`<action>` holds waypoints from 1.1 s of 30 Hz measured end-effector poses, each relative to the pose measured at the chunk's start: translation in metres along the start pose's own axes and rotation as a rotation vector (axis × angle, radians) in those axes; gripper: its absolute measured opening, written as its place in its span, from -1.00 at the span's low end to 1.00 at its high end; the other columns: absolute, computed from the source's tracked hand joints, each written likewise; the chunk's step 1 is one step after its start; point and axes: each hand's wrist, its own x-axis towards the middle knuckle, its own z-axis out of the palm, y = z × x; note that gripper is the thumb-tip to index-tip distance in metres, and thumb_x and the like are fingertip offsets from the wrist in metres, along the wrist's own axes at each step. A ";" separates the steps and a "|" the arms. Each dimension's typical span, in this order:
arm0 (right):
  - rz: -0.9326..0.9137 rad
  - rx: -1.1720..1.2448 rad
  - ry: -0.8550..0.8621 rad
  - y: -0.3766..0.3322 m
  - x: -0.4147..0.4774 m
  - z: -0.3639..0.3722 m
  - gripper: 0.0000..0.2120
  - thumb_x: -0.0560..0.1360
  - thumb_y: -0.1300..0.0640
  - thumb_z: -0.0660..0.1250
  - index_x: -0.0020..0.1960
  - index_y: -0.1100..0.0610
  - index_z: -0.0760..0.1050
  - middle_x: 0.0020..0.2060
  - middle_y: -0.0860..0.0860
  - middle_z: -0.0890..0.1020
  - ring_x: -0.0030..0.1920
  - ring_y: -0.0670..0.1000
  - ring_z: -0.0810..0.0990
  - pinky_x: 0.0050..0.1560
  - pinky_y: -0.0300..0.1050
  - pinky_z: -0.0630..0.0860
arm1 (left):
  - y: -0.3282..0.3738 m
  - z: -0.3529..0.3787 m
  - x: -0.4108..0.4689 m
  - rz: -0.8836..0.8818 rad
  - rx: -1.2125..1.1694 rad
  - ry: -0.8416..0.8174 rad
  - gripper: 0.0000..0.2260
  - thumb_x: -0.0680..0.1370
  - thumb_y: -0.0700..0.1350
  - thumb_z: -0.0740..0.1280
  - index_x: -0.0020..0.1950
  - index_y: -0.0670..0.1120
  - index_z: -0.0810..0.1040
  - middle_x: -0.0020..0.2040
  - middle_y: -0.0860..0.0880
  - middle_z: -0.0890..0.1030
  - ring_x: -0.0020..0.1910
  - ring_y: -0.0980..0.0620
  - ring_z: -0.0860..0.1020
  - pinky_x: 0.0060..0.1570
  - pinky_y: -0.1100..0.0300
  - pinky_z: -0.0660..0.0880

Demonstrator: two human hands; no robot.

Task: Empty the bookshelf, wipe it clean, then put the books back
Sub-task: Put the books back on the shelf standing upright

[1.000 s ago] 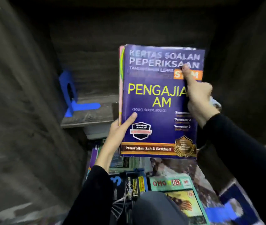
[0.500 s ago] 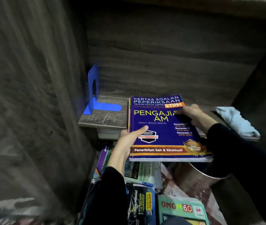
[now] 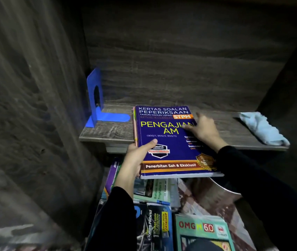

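A thick purple book (image 3: 164, 140), titled "Pengajian Am", is laid flat across the front edge of a shelf board (image 3: 106, 132) inside the dark wooden bookshelf (image 3: 35, 105) — its far half is carried by the board and its near half overhangs. Thinner pink-edged books (image 3: 134, 124) are seen directly beneath it, along its left side. The book's left edge is gripped by the left hand (image 3: 136, 156): the thumb is pressed on the cover, while the fingers are tucked under and hidden. The right hand (image 3: 205, 131), slightly blurred, is laid on the right part of the cover with fingers stretched out and nothing clasped. A blue bookend (image 3: 97, 105) is stood upright at the board's left end, near the book but apart from it. A crumpled pale blue cloth (image 3: 261, 129) is left at the board's right end, well apart from the book. Below the shelf, more books (image 3: 155, 192) are spread flat on the floor — among them a green one marked "OMG 6.0" (image 3: 203, 230).
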 end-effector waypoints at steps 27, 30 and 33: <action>0.030 1.284 0.629 -0.018 -0.129 -0.037 -0.84 0.39 0.32 0.47 -0.14 0.10 0.57 -0.28 -0.08 0.66 -0.24 -0.10 0.59 -0.10 -0.09 0.56 | -0.021 0.088 -0.012 0.022 -0.144 -0.168 -0.39 0.46 0.37 0.17 0.29 -0.06 0.48 0.18 -0.12 0.59 0.07 -0.05 0.60 0.14 -0.06 0.52; 0.223 1.446 0.640 -0.008 -0.129 -0.032 -0.83 0.38 0.35 0.45 -0.15 0.13 0.56 -0.27 -0.01 0.67 -0.22 -0.02 0.62 -0.07 -0.02 0.58 | -0.033 0.101 0.005 0.116 -0.154 0.061 -0.40 0.43 0.28 0.35 0.25 -0.15 0.50 0.16 -0.17 0.59 0.11 -0.11 0.58 0.17 -0.10 0.50; 0.474 1.605 0.677 0.005 -0.128 -0.027 -0.81 0.38 0.40 0.42 -0.12 0.16 0.55 -0.19 0.07 0.68 -0.23 0.05 0.63 -0.09 0.01 0.60 | -0.034 0.109 0.004 0.161 -0.040 0.098 -0.52 0.47 0.15 0.38 0.17 -0.21 0.51 0.07 -0.15 0.61 0.03 -0.10 0.59 0.13 -0.04 0.52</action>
